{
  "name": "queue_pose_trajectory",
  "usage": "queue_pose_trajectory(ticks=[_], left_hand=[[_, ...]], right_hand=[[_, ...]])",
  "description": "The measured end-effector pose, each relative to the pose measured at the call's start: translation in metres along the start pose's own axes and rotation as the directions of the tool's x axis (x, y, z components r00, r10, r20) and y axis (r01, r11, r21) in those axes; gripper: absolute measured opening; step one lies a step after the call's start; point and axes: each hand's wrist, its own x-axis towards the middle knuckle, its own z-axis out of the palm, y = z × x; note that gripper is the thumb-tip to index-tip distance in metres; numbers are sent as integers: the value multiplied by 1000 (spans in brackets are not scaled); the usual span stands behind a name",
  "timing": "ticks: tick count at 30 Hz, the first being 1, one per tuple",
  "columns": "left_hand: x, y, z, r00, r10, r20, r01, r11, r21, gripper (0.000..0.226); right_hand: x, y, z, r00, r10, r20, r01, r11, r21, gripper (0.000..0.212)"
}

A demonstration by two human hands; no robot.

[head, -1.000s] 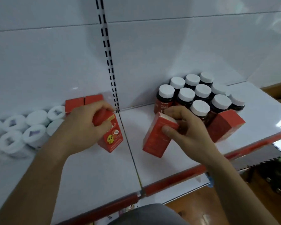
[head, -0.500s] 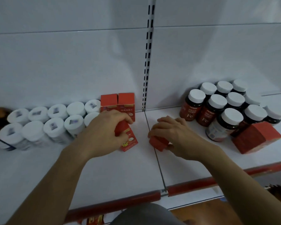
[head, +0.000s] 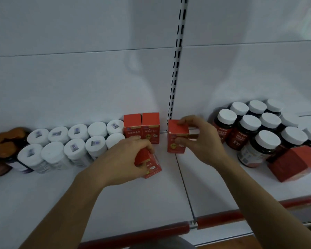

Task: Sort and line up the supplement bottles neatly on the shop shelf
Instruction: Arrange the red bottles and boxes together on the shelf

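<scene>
- Head view: the left hand (head: 126, 155) curls round a tilted red box (head: 152, 166) low on the white shelf (head: 133, 203), just in front of the paired red boxes (head: 141, 126) at the back wall.
- The right hand (head: 201, 141) pinches a second red box (head: 176, 139), held upright by the shelf seam. All the boxes are closed, so their contents are unseen.
- White bottles (head: 75, 146) stand to the left and dark white-capped bottles (head: 250, 130) to the right, with a toppled red box (head: 293, 164) in front of them.
- Orange-lidded jars (head: 2, 148) are cut off at the left edge.

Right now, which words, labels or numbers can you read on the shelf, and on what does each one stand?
"Fe": on the red label of a dark bottle.
Brand line above "Fe" on that label: too blurred to read.
Chinese print on the red boxes: too blurred to read.
Stickers on the white caps: too small to read.
</scene>
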Motion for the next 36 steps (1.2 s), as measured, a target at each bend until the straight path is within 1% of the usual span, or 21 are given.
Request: queue_pose_trajectory(ticks=[2, 5, 7, 10, 13, 15, 17, 19, 21, 24, 26, 28, 30, 31, 32, 33, 34, 35, 36], left_hand=[[-2, -4, 0, 1000, 1, 23, -2, 999, 38, 39], [-6, -8, 1, 1000, 8, 24, -9, 999, 38, 43], [-7, -10, 0, 1000, 11, 21, -12, 1000, 25, 43], [-7, -13, 0, 1000, 21, 13, -21, 1000, -3, 43], [-7, -17, 0, 1000, 26, 8, -26, 1000, -16, 43], [-7, -18, 0, 1000, 27, 14, -26, 999, -21, 43], [-7, -19, 0, 999, 28, 20, -28, 999, -29, 44], [-7, -20, -2, 999, 34, 21, -34, 999, -35, 44], [-7, -20, -2, 999, 40, 20, -39, 999, -35, 43], [-6, -21, -1, 998, 49, 24, -49, 999, -25, 43], [-6, -21, 0, 998, 58, 18, -57, 998, -15, 43], [-6, -22, 0, 998, 68, 11, -68, 998, -12, 43], [-8, -24, -1, 996, 85, -9, -85, 996, -33, 42], [-9, -25, -3, 995, 96, -32, -98, 994, -56, 42], [-10, -26, -5, 992, 104, -67, -110, 990, -93, 41], [-10, -27, -7, 989, 100, -109, -117, 981, -157, 40], [-11, -29, -9, 985, 78, -153, -116, 960, -257, 40], [-12, -30, -11, 982, 41, -186, -111, 917, -383, 41], [-13, -31, -13, 978, 3, -209, -112, 853, -509, 41]], right_hand=[[25, 1, 5, 999, 23, -41, -24, 999, -41, 46], [47, 9, 18, 998, 51, -38, -52, 997, -50, 41], [49, 15, 26, 997, 39, -60, -43, 997, -64, 42], [46, 21, 32, 994, -28, -104, 19, 996, -90, 44], [47, 22, 34, 995, -9, -99, 7, 1000, -18, 47], [45, 22, 34, 998, 1, -70, 0, 1000, 6, 52], [41, 21, 36, 998, -35, -44, 31, 995, -94, 66], [37, 17, 43, 996, -69, -51, 60, 983, -172, 76], [37, 10, 51, 993, -75, -93, 57, 981, -184, 76], [42, 3, 60, 985, -27, -169, -10, 976, -218, 74], [43, 1, 63, 980, 4, -200, -47, 976, -211, 75], [40, 3, 64, 980, 19, -197, -58, 979, -197, 79], [35, 7, 62, 988, 17, -151, -44, 984, -175, 85], [31, 7, 61, 990, 4, -143, -27, 987, -160, 86], [26, 6, 60, 986, -29, -165, 3, 988, -157, 83], [19, 5, 59, 973, -77, -218, 42, 986, -160, 74], [11, 4, 59, 954, -108, -281, 71, 988, -140, 62], [1, 2, 58, 944, -104, -314, 87, 994, -71, 51], [-8, -2, 56, 955, -65, -289, 88, 994, 66, 45]])
